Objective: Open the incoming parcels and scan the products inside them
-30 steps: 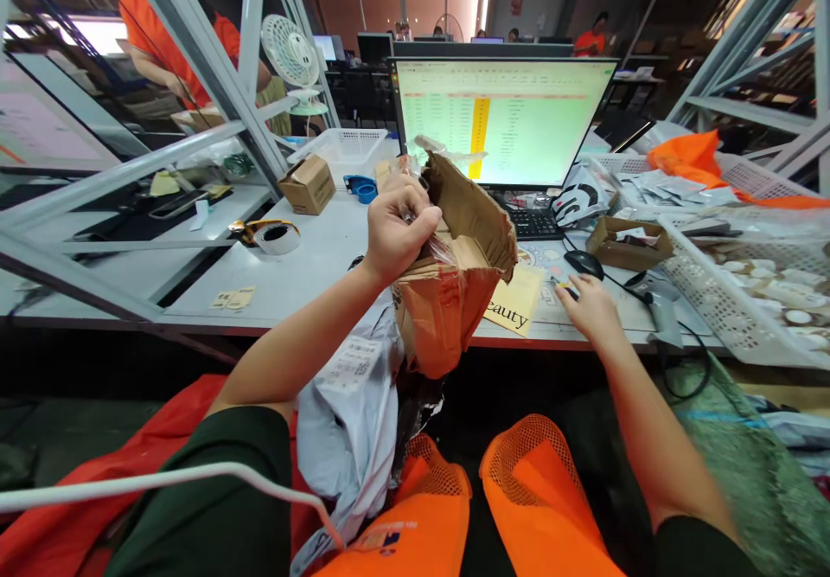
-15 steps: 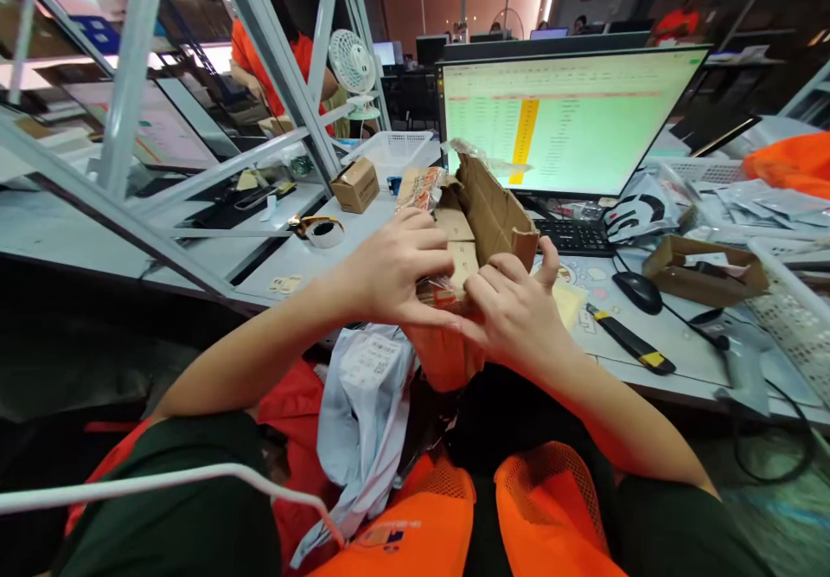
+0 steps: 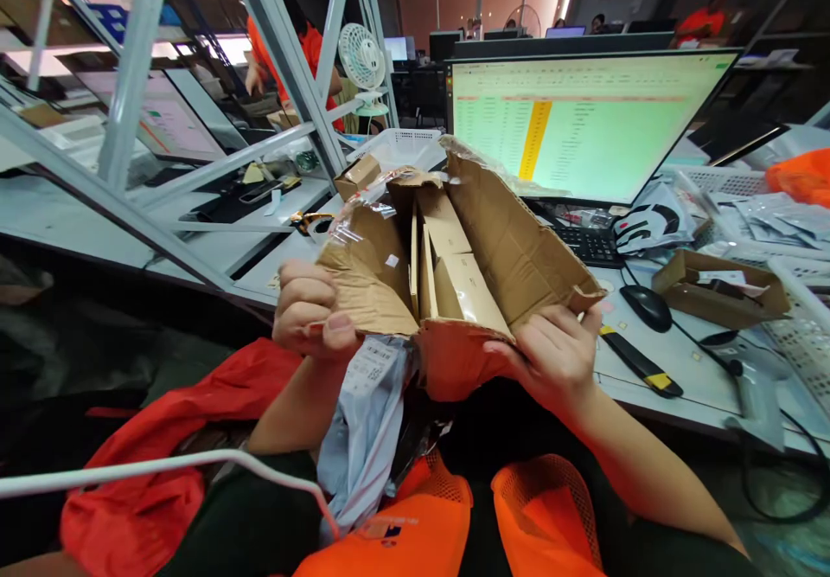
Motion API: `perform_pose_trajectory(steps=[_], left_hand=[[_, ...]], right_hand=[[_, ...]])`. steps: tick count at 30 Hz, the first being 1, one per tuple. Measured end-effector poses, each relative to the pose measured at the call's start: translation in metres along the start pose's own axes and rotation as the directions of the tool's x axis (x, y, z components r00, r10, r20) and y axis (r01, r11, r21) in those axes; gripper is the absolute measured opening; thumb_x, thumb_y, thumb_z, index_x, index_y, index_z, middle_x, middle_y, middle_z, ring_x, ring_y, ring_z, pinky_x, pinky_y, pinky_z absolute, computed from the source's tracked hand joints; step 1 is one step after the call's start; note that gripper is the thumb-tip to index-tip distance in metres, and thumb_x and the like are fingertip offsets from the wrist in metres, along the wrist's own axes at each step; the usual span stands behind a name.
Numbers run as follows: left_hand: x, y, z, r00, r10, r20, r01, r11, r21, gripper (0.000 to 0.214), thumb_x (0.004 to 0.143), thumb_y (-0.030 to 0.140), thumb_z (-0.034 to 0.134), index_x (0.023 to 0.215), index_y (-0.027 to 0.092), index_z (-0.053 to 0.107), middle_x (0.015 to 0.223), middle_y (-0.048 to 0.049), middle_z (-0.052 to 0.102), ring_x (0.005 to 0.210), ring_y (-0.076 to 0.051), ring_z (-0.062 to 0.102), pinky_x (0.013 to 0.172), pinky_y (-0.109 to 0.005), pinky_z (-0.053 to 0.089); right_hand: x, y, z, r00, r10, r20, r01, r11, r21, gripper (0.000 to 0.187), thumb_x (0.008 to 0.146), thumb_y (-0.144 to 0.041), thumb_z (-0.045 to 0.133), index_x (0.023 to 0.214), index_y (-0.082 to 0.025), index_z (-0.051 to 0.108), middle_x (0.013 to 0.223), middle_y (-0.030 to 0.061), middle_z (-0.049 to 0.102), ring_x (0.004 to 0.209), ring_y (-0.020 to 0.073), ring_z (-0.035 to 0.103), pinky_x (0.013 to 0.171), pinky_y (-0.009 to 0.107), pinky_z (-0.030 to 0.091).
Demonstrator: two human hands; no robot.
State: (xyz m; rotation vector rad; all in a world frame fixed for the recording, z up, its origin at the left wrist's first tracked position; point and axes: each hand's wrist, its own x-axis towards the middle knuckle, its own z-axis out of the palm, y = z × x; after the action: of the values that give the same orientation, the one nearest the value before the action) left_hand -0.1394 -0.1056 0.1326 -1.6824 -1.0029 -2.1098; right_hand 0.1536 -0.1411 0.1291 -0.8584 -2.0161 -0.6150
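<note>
A brown cardboard box (image 3: pixel 512 222) is spread wide at the desk's front edge, its torn flaps folded outward. My left hand (image 3: pixel 311 310) is closed on the left flap, thumb on top. The right flap's near corner is gripped by my right hand (image 3: pixel 554 348), with the thumb lying along the front wall. Inside the carton, smaller light-brown boxes (image 3: pixel 463 278) stand packed close together. Clear tape hangs from the left flap's outer edge. Below the box, a pale plastic mailer bag (image 3: pixel 369 395) with a printed label lies by my lap.
A yellow-and-black utility knife (image 3: pixel 641 361) and a mouse (image 3: pixel 647 307) lie right of the box. Behind it stand a monitor (image 3: pixel 596 127) and a white basket (image 3: pixel 408 149). A small open carton (image 3: pixel 719 291) sits at right; metal frame bars (image 3: pixel 130 75) rise at left.
My left hand has moved left, pulling the left flap outward, and my right hand has shifted slightly right. The box has opened wide, showing the smaller boxes inside.
</note>
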Motion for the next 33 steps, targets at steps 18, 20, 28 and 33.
perform_pose_trajectory(steps=[18,20,28,33], left_hand=[[0.017,-0.094,-0.108,0.964,-0.172,-0.202,0.136,0.974,-0.182,0.076,0.07,0.066,0.072,0.052,0.015,0.02,0.051,-0.0046,0.025,0.059,-0.016,0.04,0.066,-0.041,0.032],[0.019,-0.102,-0.109,0.964,-0.195,-0.179,0.161,0.969,-0.188,0.079,0.068,0.071,0.075,0.055,0.014,0.022,0.055,-0.0038,0.033,0.065,-0.017,0.046,0.071,-0.045,0.036],[0.032,-0.137,-0.141,0.94,-0.33,-0.088,0.31,0.932,-0.188,0.074,0.052,0.073,0.092,0.11,0.038,0.062,0.131,0.0115,0.064,0.131,-0.033,0.045,0.097,-0.051,0.039],[0.035,-0.18,-0.177,0.905,-0.4,-0.144,0.417,0.902,0.115,0.1,0.042,0.082,0.092,0.124,0.036,0.058,0.157,0.0116,0.045,0.134,-0.033,0.044,0.1,-0.048,0.042]], right_hand=[[-0.057,0.043,-0.001,0.992,0.044,-0.121,-0.003,0.949,0.316,0.018,0.096,-0.036,0.067,0.083,-0.025,0.064,0.069,-0.0012,0.068,0.071,0.0214,0.067,0.085,0.042,0.047],[-0.055,0.053,0.001,0.991,0.09,-0.099,-0.055,0.948,0.312,0.025,0.098,-0.039,0.064,0.078,-0.023,0.061,0.068,0.0009,0.066,0.071,0.0224,0.066,0.081,0.041,0.046],[-0.041,0.061,0.002,0.992,0.062,-0.112,-0.016,0.928,0.373,0.027,0.101,-0.043,0.058,0.084,-0.023,0.062,0.07,0.0027,0.064,0.073,0.0254,0.065,0.077,0.042,0.047],[-0.046,0.069,0.007,0.985,0.094,-0.145,-0.024,0.907,0.419,0.027,0.1,-0.044,0.06,0.084,-0.022,0.064,0.07,0.0037,0.064,0.074,0.0257,0.064,0.079,0.043,0.05]])
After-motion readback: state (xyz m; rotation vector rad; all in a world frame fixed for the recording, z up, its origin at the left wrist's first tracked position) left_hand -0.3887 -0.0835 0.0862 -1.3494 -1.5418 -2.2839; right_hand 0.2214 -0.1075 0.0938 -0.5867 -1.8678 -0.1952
